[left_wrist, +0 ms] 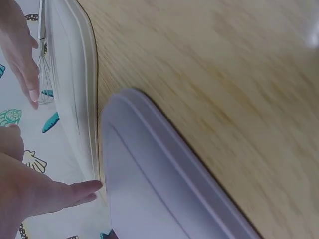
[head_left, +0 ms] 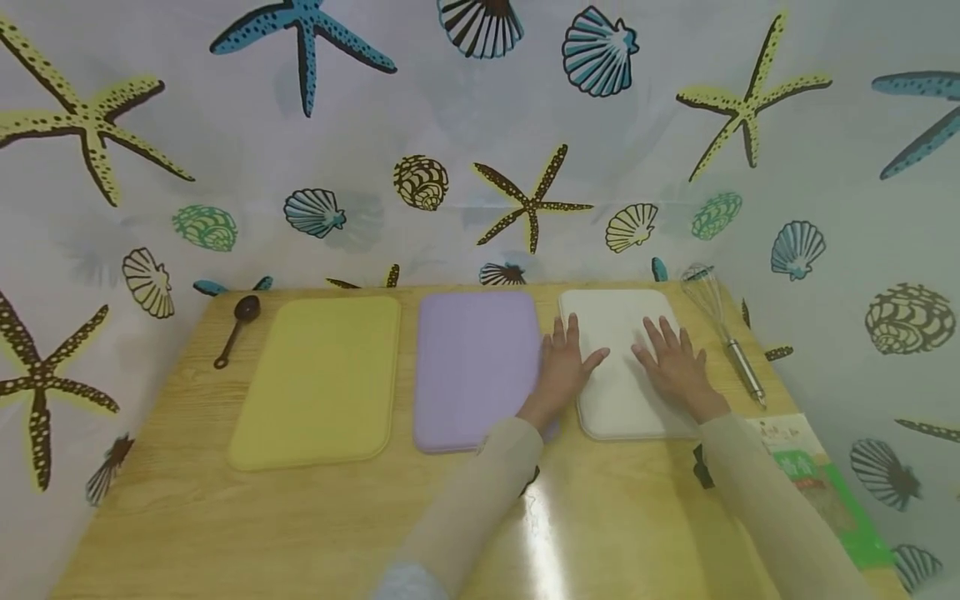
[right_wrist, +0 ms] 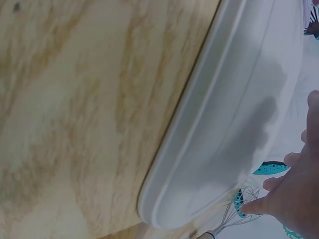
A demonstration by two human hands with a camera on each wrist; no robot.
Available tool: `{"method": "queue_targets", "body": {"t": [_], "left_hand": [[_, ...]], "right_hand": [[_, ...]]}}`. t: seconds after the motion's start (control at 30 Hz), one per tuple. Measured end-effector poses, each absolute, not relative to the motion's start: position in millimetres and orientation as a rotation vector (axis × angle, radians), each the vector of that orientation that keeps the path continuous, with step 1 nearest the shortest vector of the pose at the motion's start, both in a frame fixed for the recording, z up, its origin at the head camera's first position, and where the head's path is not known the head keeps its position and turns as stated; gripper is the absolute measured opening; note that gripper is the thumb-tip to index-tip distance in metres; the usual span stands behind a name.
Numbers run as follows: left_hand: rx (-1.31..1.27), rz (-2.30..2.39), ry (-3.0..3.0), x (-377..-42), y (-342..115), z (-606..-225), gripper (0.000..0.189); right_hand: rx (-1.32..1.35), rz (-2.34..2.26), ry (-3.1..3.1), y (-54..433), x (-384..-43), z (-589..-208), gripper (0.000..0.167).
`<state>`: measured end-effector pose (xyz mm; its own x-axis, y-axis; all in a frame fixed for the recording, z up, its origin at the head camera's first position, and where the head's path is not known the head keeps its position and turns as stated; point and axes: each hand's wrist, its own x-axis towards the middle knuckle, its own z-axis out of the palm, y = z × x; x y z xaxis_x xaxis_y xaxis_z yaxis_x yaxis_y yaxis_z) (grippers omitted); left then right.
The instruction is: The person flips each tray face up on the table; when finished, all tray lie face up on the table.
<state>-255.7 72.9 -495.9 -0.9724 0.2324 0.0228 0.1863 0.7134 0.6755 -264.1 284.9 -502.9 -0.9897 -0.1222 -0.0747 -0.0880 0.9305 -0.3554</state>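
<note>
A white rectangular board [head_left: 618,392] with rounded corners and a rimmed edge lies at the right of the table. Over its left edge, beside a purple board [head_left: 472,375], is my left hand [head_left: 562,367], fingers extended and thumb pointing right. My right hand [head_left: 675,367] spreads its fingers above the white board's right side. In the right wrist view this hand [right_wrist: 294,191] stands apart from the board [right_wrist: 219,129], which carries a shadow. Neither hand holds anything. Whether the left fingertips touch the white board, I cannot tell.
A yellow board [head_left: 322,383] lies left of the purple one, with a dark brown spoon [head_left: 238,329] beyond it. On the right are a wire whisk [head_left: 727,342] and a green-and-white packet [head_left: 825,492], partly behind my right sleeve. Shell-patterned cloth [head_left: 420,100] surrounds the wooden table [head_left: 300,533].
</note>
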Motion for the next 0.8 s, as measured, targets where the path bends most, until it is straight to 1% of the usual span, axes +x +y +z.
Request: {"method": "queue_targets", "body": {"t": [0.17,0.4,0.57,0.8], "left_hand": [[0.255,1.122,2.801,-253,85,-500,0.086],[0.162,1.131,2.778,-254,90,-511,0.092],[0.168,1.153,2.783,-256,92,-512,0.092],[0.219,1.036,2.793,-256,94,-508,0.084]], "right_hand": [[-0.141,-0.524,3.006,294,-263,-512,0.066],[-0.127,-0.545,3.007,302,-264,-521,0.064],[-0.085,-0.562,2.999,307,-264,-523,0.064],[0.015,-0.585,3.0,312,-267,-526,0.065]]}}
